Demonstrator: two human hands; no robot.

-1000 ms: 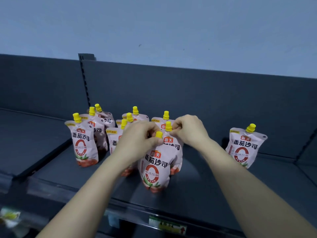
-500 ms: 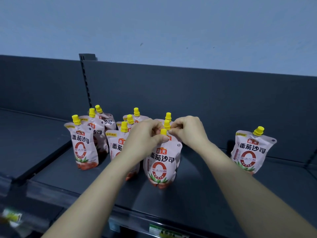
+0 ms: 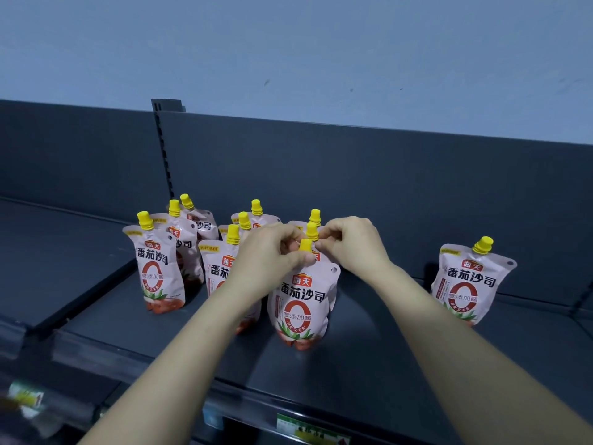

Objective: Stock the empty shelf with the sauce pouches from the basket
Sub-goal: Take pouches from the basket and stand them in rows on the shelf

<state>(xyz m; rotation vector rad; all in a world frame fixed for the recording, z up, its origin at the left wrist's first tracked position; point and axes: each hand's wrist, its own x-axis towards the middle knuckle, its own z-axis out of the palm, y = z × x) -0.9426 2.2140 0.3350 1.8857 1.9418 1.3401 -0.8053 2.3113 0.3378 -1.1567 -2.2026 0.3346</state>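
Note:
Several pink sauce pouches with yellow caps stand in rows on the dark grey shelf (image 3: 385,364). The front pouch (image 3: 301,303) stands upright in the third row. My left hand (image 3: 266,258) pinches its top just left of the yellow cap. My right hand (image 3: 353,245) has its fingers curled at the top just right of that cap, pinching there; whether it holds this pouch or the one behind is unclear. A front-left pouch (image 3: 157,271) and a middle pouch (image 3: 218,271) stand beside it. The basket is out of view.
One lone pouch (image 3: 465,284) stands apart at the right, against the shelf's back panel (image 3: 353,171). A lower neighbouring shelf (image 3: 48,252) lies to the left. A price label strip (image 3: 308,431) runs along the front edge.
Both hands have shifted the front pouch slightly right and back and stood it straighter. Over the last half second hardly anything has moved.

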